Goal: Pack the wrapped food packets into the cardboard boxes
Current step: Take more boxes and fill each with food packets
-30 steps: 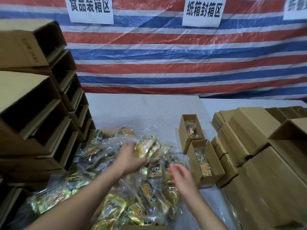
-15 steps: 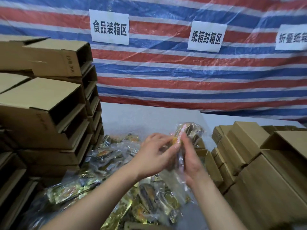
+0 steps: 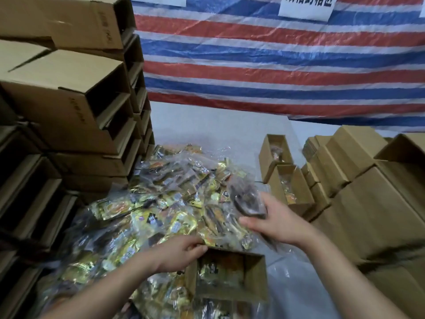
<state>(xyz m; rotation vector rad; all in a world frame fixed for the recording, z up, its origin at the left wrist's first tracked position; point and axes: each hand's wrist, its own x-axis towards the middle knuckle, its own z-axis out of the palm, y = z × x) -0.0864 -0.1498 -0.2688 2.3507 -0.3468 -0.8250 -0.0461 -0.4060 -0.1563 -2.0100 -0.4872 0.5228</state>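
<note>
Box just beside left hand, whose fingers curl over its rim, holds few packets; right hand grips one packet; pile beyond fingertips remains unpacked.

left hand: fingers curled, gripping | right hand: raised, fingers curled, holding

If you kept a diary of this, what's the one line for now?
right hand holds packet | left hand grips open box rim | box holds packets
</note>
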